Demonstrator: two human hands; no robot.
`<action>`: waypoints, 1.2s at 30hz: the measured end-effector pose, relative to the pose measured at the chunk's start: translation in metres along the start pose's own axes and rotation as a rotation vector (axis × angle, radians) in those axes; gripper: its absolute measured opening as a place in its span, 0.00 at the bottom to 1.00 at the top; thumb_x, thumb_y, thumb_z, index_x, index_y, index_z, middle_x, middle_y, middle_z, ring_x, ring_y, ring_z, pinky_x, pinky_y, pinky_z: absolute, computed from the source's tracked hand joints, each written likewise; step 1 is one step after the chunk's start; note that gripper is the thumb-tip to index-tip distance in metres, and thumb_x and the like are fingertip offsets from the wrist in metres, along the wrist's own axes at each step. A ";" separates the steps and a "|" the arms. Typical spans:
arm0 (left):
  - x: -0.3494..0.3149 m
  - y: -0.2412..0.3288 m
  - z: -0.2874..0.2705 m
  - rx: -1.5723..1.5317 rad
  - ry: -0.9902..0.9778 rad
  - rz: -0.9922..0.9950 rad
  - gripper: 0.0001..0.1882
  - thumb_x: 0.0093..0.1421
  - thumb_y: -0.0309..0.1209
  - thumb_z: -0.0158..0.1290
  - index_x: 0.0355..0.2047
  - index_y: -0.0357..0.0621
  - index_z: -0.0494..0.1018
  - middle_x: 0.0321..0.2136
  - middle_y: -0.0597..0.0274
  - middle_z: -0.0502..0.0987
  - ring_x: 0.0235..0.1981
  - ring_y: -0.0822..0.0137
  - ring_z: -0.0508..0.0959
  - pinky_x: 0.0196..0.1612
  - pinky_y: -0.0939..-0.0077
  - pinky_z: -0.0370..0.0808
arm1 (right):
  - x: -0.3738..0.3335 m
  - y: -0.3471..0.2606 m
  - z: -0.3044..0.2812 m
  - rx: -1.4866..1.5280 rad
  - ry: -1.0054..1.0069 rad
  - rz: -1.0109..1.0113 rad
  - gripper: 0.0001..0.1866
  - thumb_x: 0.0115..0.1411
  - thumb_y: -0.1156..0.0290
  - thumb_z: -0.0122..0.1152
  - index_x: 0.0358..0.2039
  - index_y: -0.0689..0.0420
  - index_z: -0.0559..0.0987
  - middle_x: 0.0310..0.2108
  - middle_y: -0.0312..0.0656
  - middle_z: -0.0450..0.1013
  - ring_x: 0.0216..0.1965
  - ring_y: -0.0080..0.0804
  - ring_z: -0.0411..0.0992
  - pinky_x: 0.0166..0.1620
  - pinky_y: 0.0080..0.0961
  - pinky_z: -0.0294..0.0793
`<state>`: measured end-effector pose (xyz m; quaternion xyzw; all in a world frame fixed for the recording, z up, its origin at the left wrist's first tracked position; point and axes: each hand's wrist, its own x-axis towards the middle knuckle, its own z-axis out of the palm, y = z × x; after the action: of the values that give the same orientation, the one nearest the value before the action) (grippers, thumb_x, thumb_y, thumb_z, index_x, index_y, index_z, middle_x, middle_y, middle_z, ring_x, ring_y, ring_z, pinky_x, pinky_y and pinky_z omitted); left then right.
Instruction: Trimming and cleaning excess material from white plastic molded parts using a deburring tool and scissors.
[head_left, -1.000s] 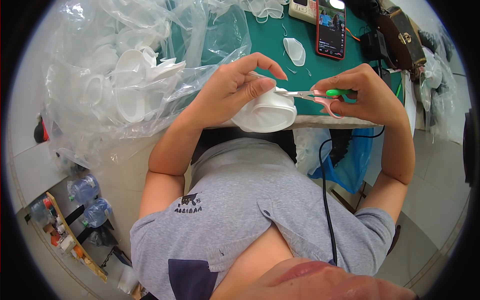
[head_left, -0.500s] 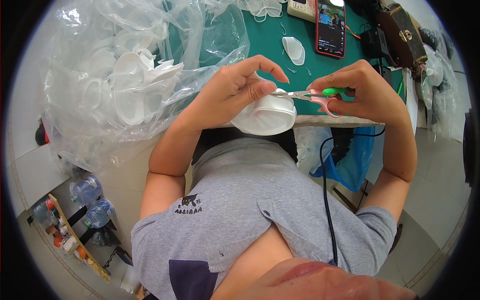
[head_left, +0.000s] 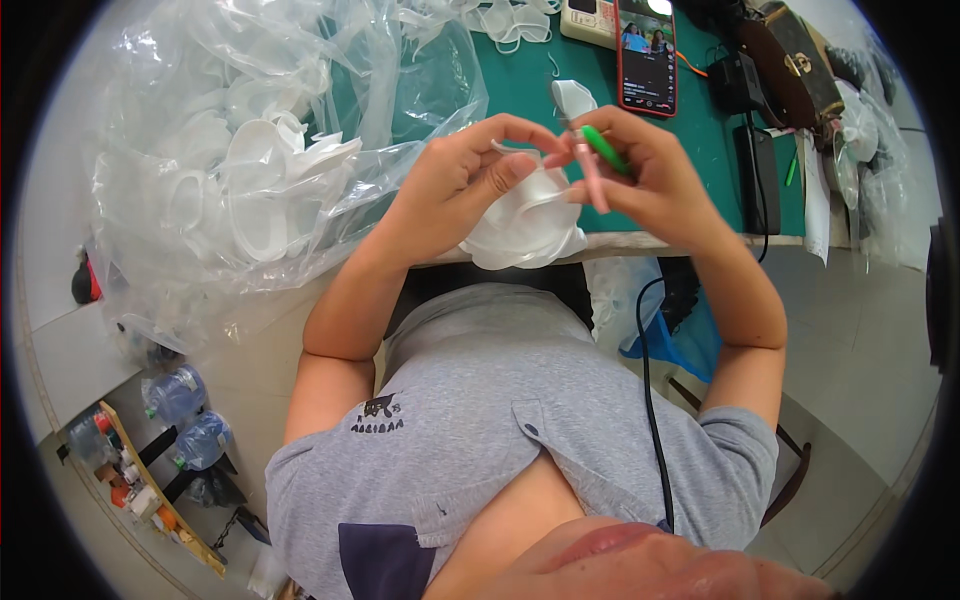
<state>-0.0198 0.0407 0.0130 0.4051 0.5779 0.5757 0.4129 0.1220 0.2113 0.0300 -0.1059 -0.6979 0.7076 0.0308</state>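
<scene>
My left hand is closed on a soft white moulded piece, cup-shaped and slightly see-through, at the table's near edge. Thumb and forefinger pinch its upper rim. My right hand keeps the scissors, with one pink and one green handle, tucked in its grip, blades pointing away from me. Its fingertips meet the right side of the white piece, close to the left fingertips. Just beyond the blades lies a small white moulded piece on the green table mat.
A large clear plastic bag full of similar white pieces covers the left of the table. More white pieces lie at the back. A red-cased phone leans at the back right. A black cable hangs in front of me.
My right hand has moved left to the white piece. The scissors have swung from pointing left at its rim to pointing away. The piece has tilted and its folds show.
</scene>
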 end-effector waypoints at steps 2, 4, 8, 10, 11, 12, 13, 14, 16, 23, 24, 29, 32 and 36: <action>-0.004 0.004 -0.001 0.004 0.003 0.010 0.11 0.64 0.31 0.50 0.43 0.38 0.72 0.26 0.68 0.76 0.28 0.82 0.72 0.32 0.86 0.68 | 0.002 0.000 0.008 -0.026 0.027 -0.022 0.17 0.53 0.82 0.63 0.43 0.62 0.71 0.32 0.37 0.71 0.37 0.17 0.71 0.39 0.13 0.72; -0.005 0.003 -0.005 0.009 0.011 0.020 0.10 0.64 0.31 0.50 0.41 0.37 0.72 0.27 0.67 0.76 0.28 0.82 0.72 0.32 0.86 0.68 | 0.004 -0.002 0.013 -0.051 0.048 -0.044 0.16 0.52 0.81 0.64 0.41 0.61 0.71 0.30 0.34 0.71 0.33 0.14 0.69 0.37 0.10 0.69; -0.007 -0.005 -0.013 0.054 0.005 0.017 0.08 0.63 0.31 0.51 0.36 0.38 0.71 0.30 0.64 0.77 0.29 0.81 0.73 0.33 0.86 0.69 | 0.008 -0.008 0.016 -0.160 0.079 -0.098 0.17 0.50 0.80 0.68 0.38 0.60 0.72 0.28 0.31 0.69 0.30 0.10 0.65 0.34 0.07 0.65; -0.007 -0.008 -0.015 0.003 0.025 0.006 0.07 0.63 0.31 0.51 0.35 0.39 0.70 0.31 0.62 0.78 0.30 0.81 0.73 0.33 0.86 0.70 | 0.009 -0.009 0.016 -0.205 0.075 -0.109 0.17 0.49 0.79 0.69 0.38 0.60 0.72 0.28 0.31 0.69 0.30 0.11 0.66 0.34 0.08 0.66; -0.006 -0.009 -0.016 -0.082 0.121 0.027 0.07 0.64 0.31 0.50 0.34 0.40 0.70 0.33 0.59 0.79 0.31 0.80 0.74 0.34 0.86 0.70 | 0.009 -0.010 0.015 -0.149 0.121 -0.149 0.16 0.49 0.80 0.69 0.37 0.60 0.73 0.28 0.31 0.69 0.31 0.12 0.66 0.35 0.09 0.67; -0.005 -0.011 -0.017 -0.168 0.218 0.049 0.07 0.64 0.31 0.50 0.34 0.40 0.69 0.34 0.56 0.79 0.31 0.80 0.74 0.34 0.86 0.70 | 0.009 -0.010 0.014 -0.094 0.166 -0.189 0.16 0.49 0.80 0.69 0.37 0.60 0.73 0.29 0.32 0.69 0.31 0.12 0.67 0.36 0.10 0.68; -0.003 -0.014 -0.022 -0.171 0.243 0.111 0.07 0.65 0.32 0.49 0.34 0.41 0.67 0.35 0.51 0.80 0.32 0.77 0.76 0.36 0.84 0.73 | 0.009 -0.007 0.008 -0.137 0.166 -0.230 0.17 0.49 0.79 0.70 0.38 0.60 0.73 0.29 0.32 0.70 0.32 0.14 0.68 0.36 0.11 0.69; -0.002 -0.014 -0.021 -0.172 0.251 0.112 0.07 0.65 0.32 0.49 0.34 0.41 0.67 0.35 0.51 0.80 0.32 0.77 0.76 0.36 0.84 0.73 | 0.006 -0.005 0.002 -0.134 0.183 -0.214 0.17 0.49 0.78 0.70 0.38 0.60 0.73 0.30 0.32 0.70 0.32 0.14 0.68 0.35 0.12 0.69; 0.000 -0.011 -0.020 -0.404 0.380 0.158 0.08 0.66 0.33 0.48 0.36 0.40 0.67 0.35 0.50 0.80 0.33 0.73 0.78 0.38 0.81 0.74 | 0.005 0.002 -0.006 -0.105 0.230 -0.216 0.17 0.48 0.75 0.71 0.37 0.59 0.73 0.29 0.32 0.70 0.32 0.15 0.68 0.34 0.11 0.68; -0.005 -0.020 -0.021 -0.321 0.276 0.083 0.11 0.66 0.36 0.47 0.38 0.41 0.67 0.33 0.56 0.79 0.34 0.73 0.77 0.38 0.82 0.73 | 0.011 0.012 -0.015 -0.102 0.209 -0.084 0.19 0.48 0.69 0.73 0.38 0.57 0.74 0.29 0.30 0.69 0.31 0.13 0.66 0.33 0.10 0.65; -0.006 -0.020 -0.021 -0.320 0.277 0.082 0.11 0.66 0.36 0.47 0.38 0.41 0.67 0.33 0.56 0.79 0.34 0.73 0.77 0.38 0.82 0.73 | 0.013 0.012 -0.013 -0.102 0.207 -0.111 0.19 0.48 0.68 0.73 0.38 0.57 0.74 0.29 0.30 0.69 0.31 0.13 0.66 0.33 0.10 0.65; -0.011 -0.007 -0.017 -0.164 -0.005 -0.176 0.17 0.61 0.40 0.55 0.41 0.40 0.70 0.35 0.65 0.76 0.36 0.78 0.74 0.37 0.83 0.70 | 0.024 0.008 -0.010 -0.091 0.177 -0.148 0.18 0.50 0.69 0.71 0.38 0.57 0.74 0.29 0.30 0.70 0.32 0.14 0.67 0.33 0.10 0.66; -0.009 -0.009 -0.017 -0.064 -0.148 -0.247 0.17 0.58 0.39 0.57 0.39 0.38 0.72 0.33 0.67 0.76 0.34 0.81 0.74 0.37 0.85 0.70 | 0.028 0.010 -0.005 -0.154 0.174 -0.219 0.17 0.51 0.70 0.70 0.39 0.57 0.74 0.30 0.31 0.70 0.32 0.14 0.68 0.33 0.10 0.67; -0.009 -0.020 -0.015 -0.322 -0.091 -0.334 0.14 0.59 0.34 0.56 0.40 0.37 0.72 0.32 0.64 0.77 0.33 0.79 0.75 0.34 0.84 0.71 | 0.022 0.005 0.001 -0.128 0.364 -0.281 0.16 0.52 0.74 0.68 0.41 0.60 0.74 0.31 0.33 0.72 0.29 0.14 0.68 0.34 0.10 0.69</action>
<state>-0.0308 0.0268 -0.0069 0.2582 0.5183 0.5653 0.5875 0.1013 0.2144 0.0230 -0.1352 -0.7321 0.6201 0.2476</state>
